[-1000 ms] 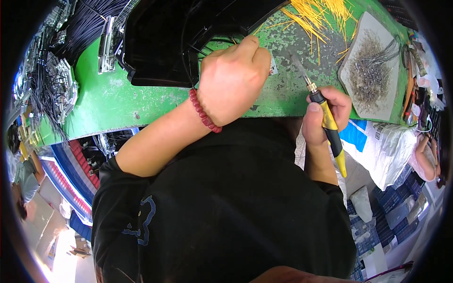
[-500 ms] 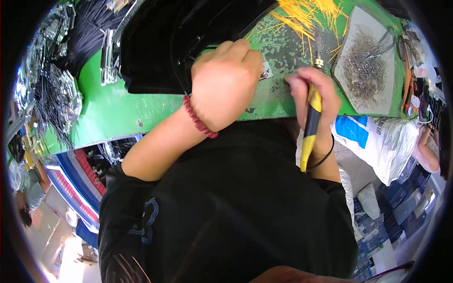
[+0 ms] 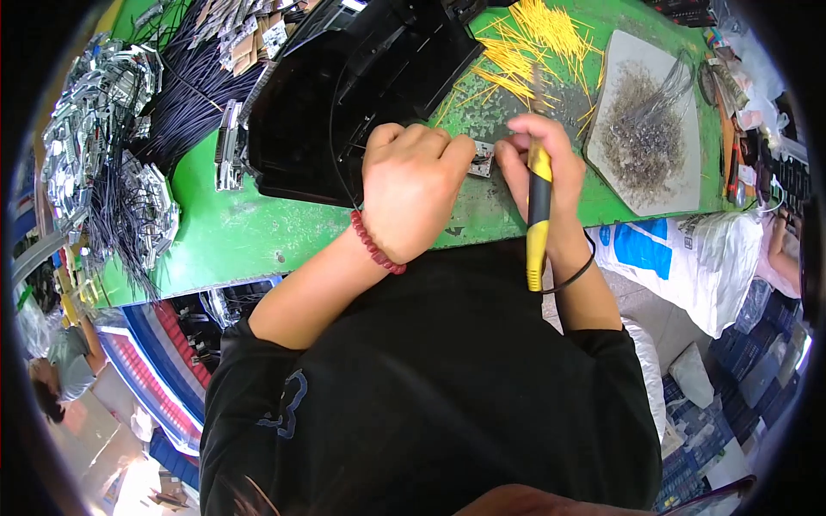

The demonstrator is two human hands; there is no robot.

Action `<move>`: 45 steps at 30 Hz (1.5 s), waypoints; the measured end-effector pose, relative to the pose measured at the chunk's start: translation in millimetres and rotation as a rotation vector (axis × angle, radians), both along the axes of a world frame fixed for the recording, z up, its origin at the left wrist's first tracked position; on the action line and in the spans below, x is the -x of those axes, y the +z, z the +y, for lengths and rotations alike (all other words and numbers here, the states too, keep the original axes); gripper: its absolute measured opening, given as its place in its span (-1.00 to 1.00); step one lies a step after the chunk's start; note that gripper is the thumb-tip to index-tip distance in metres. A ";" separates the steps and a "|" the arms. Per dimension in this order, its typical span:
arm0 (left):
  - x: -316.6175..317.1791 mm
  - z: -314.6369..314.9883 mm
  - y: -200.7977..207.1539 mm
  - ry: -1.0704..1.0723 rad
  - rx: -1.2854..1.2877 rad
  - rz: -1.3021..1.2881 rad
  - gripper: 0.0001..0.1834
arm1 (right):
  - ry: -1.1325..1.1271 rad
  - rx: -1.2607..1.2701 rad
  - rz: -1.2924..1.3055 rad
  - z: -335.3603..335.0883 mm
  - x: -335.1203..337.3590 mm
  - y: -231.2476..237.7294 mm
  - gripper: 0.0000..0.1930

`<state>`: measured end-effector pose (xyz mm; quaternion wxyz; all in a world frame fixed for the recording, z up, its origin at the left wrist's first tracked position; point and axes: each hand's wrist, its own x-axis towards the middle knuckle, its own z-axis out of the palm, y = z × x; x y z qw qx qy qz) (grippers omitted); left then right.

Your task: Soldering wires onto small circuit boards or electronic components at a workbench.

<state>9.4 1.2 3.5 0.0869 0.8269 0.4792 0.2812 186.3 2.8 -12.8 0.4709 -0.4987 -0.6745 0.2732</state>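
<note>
Right fingers (image 3: 564, 148) curl around a soldering iron (image 3: 539, 206); left fingers (image 3: 460, 155) bend inward, hold hidden.

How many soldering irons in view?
1: the yellow-and-black soldering iron, held in the right hand, its working end toward the yellow wires. Others could be hidden in the clutter.

The left forearm (image 3: 320, 288) is slanting rightward, the left hand (image 3: 411, 189) curled, showing its back; the right forearm (image 3: 592, 291) is standing steeper, the right hand (image 3: 564, 172) gripping with bent fingers (image 3: 540, 125).
</note>
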 end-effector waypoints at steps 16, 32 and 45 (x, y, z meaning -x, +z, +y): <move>45.3 -14.2 108.1 -0.089 0.098 0.276 -0.66 | 0.154 -0.130 -0.298 -17.2 -13.2 -2.0 -0.74; 28.9 18.4 82.3 -0.017 0.031 0.904 -0.79 | 0.158 -0.182 -0.226 -12.8 -8.1 0.0 -0.69; 27.9 15.4 78.9 -0.130 -0.047 0.316 -0.93 | 0.165 -0.126 -0.191 -11.0 -10.1 -3.3 -0.71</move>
